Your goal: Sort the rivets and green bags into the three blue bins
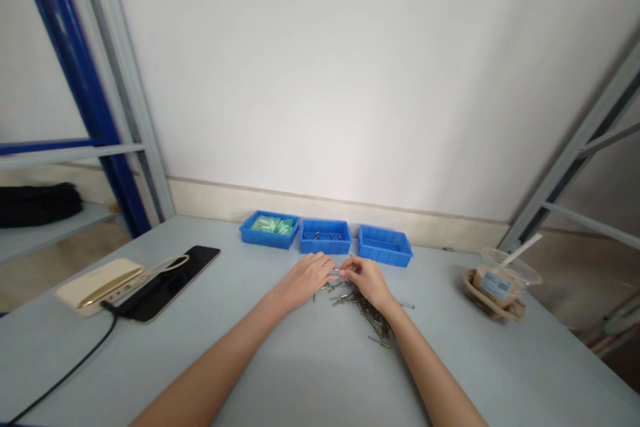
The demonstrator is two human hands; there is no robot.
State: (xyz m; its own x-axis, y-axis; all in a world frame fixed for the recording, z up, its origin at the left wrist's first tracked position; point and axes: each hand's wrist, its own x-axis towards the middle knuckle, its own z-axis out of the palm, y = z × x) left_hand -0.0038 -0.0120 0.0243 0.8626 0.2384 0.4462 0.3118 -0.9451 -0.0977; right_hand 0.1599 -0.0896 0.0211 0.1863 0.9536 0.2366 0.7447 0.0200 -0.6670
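My left hand (309, 278) and my right hand (371, 280) meet above the table, fingers pinched. Between their fingertips is a small, thin metal fastener (338, 271); whether it is a screw or a rivet is too small to tell. Beneath and beside my right hand spreads a loose pile of similar metal fasteners (367, 309), partly hidden by that hand and forearm. Just beyond the hands stands a blue bin (326, 246) with several small metal pieces in it. To its right is another blue bin (385, 256) with nothing visible inside.
A third blue bin (267, 239), at left, contains green-and-white packets (273, 225). A black phone (173, 283) and a cream device (103, 285) with a cable lie on the left. At right, a plastic cup (500, 280) with a straw sits in a cardboard holder (493, 307). A wall rises behind.
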